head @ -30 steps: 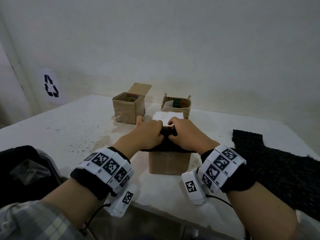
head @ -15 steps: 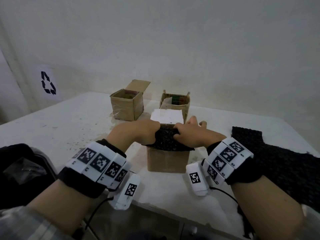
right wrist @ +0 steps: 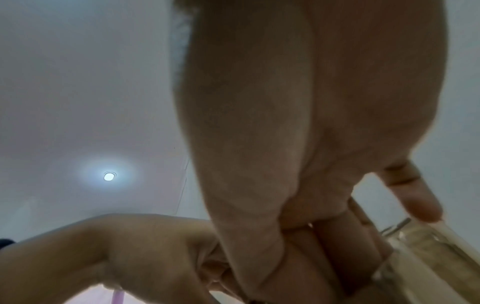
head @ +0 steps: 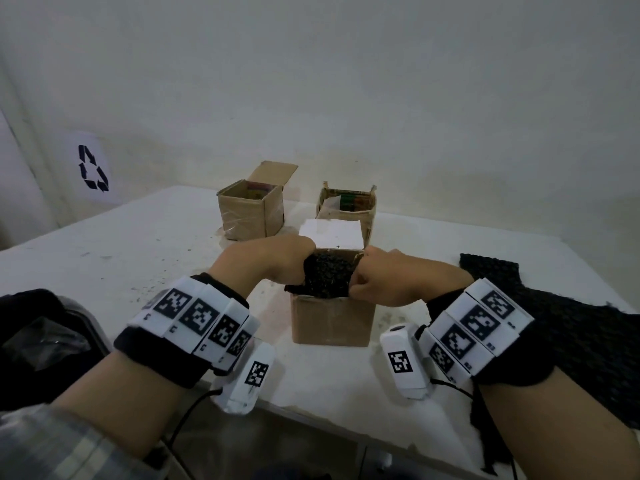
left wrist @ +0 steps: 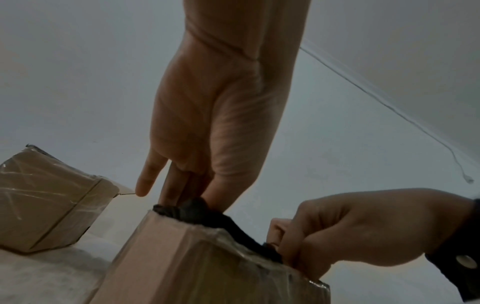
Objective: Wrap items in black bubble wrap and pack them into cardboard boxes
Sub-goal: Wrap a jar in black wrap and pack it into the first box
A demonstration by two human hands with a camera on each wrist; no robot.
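An open cardboard box [head: 332, 320] stands mid-table, its white-faced flap [head: 332, 233] raised at the back. A bundle in black bubble wrap [head: 327, 275] fills the box mouth, its top still above the rim. My left hand [head: 301, 271] reaches down at the bundle's left side. In the left wrist view the left hand [left wrist: 192, 197] pinches the wrap [left wrist: 197, 207] between thumb and fingers, little finger free. My right hand [head: 356, 282] grips the bundle's right edge with curled fingers at the box rim, also seen as the right hand [left wrist: 285, 246]. The wrapped item itself is hidden.
Two more open boxes, one on the left [head: 251, 211] and one on the right [head: 348, 209], stand behind, each with colourful contents. A large sheet of black bubble wrap [head: 554, 317] lies to the right. A dark bag [head: 34, 341] sits off the table's left front. The table's front edge is near my wrists.
Both hands slid from the top of the bundle to its left and right sides. The bundle sits lower in the box, and its top now shows between the hands.
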